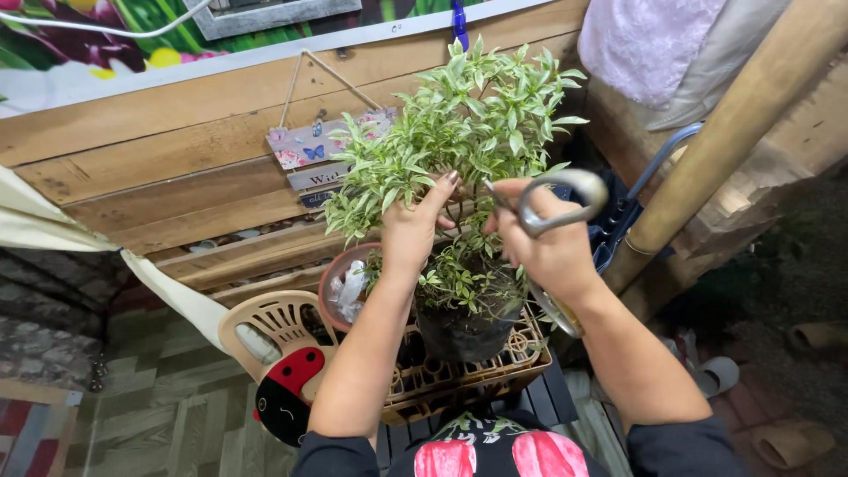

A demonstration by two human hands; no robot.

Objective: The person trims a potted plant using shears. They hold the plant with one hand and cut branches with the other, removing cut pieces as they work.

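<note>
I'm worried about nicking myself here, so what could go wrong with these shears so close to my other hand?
The left hand holds foliage right beside the shears in the right hand, so fingers could be cut. Dense leaves of the plant hide the blades. The black pot on the crate might tip.

a single view from the person's head, looking steeply down and forward over both forearms; it sits close, so the left hand (413,231) and right hand (549,243) fill the middle; the potted plant (459,132) lies just beyond, a wooden plank wall (159,168) across the top, floor at the edges.
</note>
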